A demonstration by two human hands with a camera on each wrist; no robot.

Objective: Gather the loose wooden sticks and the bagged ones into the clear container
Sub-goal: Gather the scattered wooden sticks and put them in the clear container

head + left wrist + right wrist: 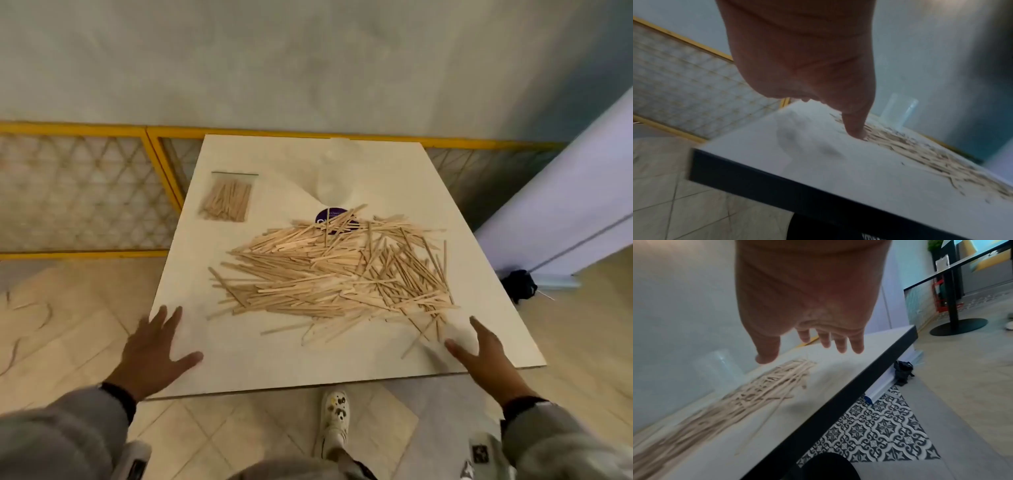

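A wide heap of loose wooden sticks (335,270) (748,394) (920,149) covers the middle of the white table (260,356). A clear bag of sticks (227,198) lies flat at the far left. The clear container (334,178) (899,111) (719,368) stands behind the heap, hard to make out. My left hand (157,346) hovers open over the table's near left edge, fingers spread, holding nothing. My right hand (479,349) (809,345) is open at the heap's near right corner, just above the table.
A purple round label (334,219) peeks out from under the heap's far side. A yellow-framed lattice fence (82,192) runs behind the table. A black object (519,284) lies on the floor to the right. My white shoe (337,411) is below the table's front edge.
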